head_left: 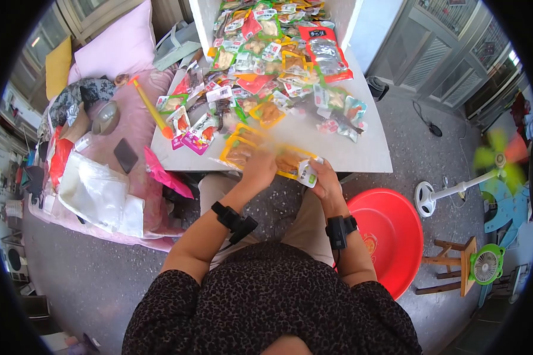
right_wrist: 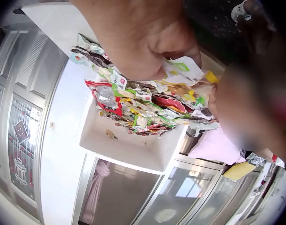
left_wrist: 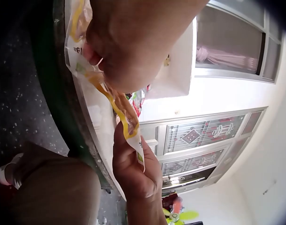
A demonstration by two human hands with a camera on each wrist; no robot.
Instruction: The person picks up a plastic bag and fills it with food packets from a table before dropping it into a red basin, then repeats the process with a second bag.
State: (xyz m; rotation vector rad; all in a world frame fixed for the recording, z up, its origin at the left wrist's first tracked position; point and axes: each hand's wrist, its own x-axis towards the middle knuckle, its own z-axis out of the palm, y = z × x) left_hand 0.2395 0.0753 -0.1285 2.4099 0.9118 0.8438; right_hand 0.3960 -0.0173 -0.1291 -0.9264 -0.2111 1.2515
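Note:
A yellow-edged packet with brown contents and a white end spans the space between the hands above the table's front edge. The left hand pinches it at its left side, with fingers curled; another yellow-edged packet lies just left of that hand, and whether the two are joined is unclear. The right hand grips the white end, thumb on top. In the left wrist view the packet stretches from the left hand down to the right hand. The right wrist view shows the white end under the right hand.
Many mixed packets spill from a white box onto the white table. A red basin stands on the floor at the right, near a stool and a fan. At the left is a pink-covered seat.

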